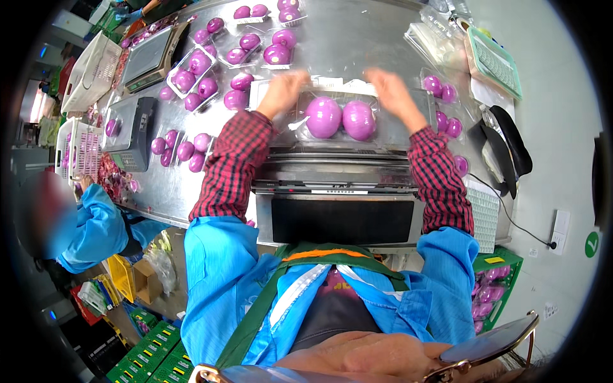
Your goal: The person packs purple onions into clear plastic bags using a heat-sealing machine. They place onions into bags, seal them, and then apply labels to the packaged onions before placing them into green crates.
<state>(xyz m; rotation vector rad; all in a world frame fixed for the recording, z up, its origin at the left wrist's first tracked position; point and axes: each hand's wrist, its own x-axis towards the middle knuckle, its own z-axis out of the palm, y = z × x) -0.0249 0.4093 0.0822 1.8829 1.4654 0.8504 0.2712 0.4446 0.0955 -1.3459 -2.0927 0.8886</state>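
Two large peeled red onions (341, 119) sit side by side in a clear tray (380, 132) on a wrapping machine (338, 169) in front of me. My left hand (285, 92) is just beyond the tray's left side, and my right hand (391, 92) is beyond its right side. Both hands are smeared by motion, so their fingers do not show clearly. A strip of shiny clear film (341, 83) lies between them at the tray's far edge; whether either hand grips it cannot be made out.
Several trays of onions (198, 67) cover the steel table to the left, beside grey scales (131, 131). More wrapped onions (450, 124) lie right, near a black cap-like object (501, 150) and a cable (514, 220). A co-worker in a blue sleeve (99, 220) works at left. Green crates (495, 287) stand below.
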